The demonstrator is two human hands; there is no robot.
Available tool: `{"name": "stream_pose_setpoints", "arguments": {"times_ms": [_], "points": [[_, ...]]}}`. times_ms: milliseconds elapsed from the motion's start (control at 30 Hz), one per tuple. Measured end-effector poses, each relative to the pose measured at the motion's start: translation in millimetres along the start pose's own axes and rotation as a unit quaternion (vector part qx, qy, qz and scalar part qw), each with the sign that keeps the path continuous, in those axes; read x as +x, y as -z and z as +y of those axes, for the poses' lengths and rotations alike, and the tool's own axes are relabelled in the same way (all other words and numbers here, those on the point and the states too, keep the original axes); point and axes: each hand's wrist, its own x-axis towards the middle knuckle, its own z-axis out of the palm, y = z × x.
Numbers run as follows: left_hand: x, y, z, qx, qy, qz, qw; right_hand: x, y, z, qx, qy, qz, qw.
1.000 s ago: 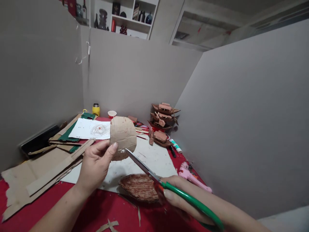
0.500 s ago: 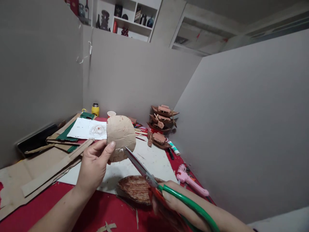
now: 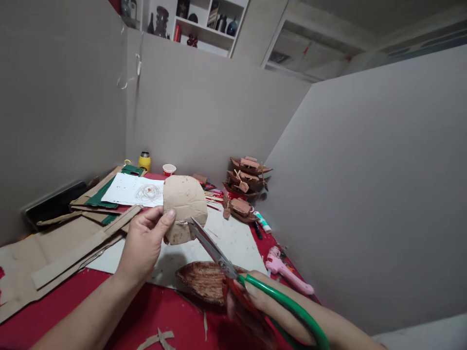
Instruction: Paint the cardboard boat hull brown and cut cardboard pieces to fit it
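Pinched between the thumb and fingers of my left hand (image 3: 146,238) is a rounded piece of brown cardboard (image 3: 186,201), creased across and torn near its lower part. My right hand (image 3: 251,296) grips scissors (image 3: 215,248) with one green and one red handle. Their blade tips touch the lower part of the cardboard, close to the tear; the blades look nearly closed. Under the scissors, a brown boat hull (image 3: 202,282) lies partly on the white board (image 3: 233,243), its right end hidden by the scissors and my right hand.
Finished model boats (image 3: 250,177) are stacked at the back right. A pink glue gun (image 3: 288,272) lies along the right edge. Flattened cardboard (image 3: 47,257) and a sheet of paper with a drawing (image 3: 124,189) cover the left. Cardboard scraps (image 3: 162,340) lie on the red cloth in front.
The view has shifted slightly. The cardboard and the scissors hold nearly the same position against each other, with the tips still at its lower part.
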Motion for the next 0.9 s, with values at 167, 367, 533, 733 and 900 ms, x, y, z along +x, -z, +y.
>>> {"name": "stream_pose_setpoints", "arguments": {"times_ms": [167, 367, 533, 733, 900], "points": [[2, 1.4, -4, -0.034, 0.016, -0.021, 0.999, 2, -1, 0, 0.034, -0.003, -0.012, 0.999], [1, -1.7, -6, -0.056, 0.03, -0.016, 0.998, 2, 0, 2, 0.033, 0.013, -0.02, 0.999], [2, -3.3, -3, -0.047, 0.037, -0.028, 0.998, 1, 1, 8, -0.013, 0.002, 0.014, 1.0], [5, -2.6, -6, -0.074, 0.051, -0.057, 0.994, -1, -5, 14, -0.023, -0.01, 0.041, 0.999], [5, -0.2, -11, -0.083, 0.073, -0.071, 0.991, -3, -11, 11, -0.019, -0.017, 0.08, 0.996]]}}
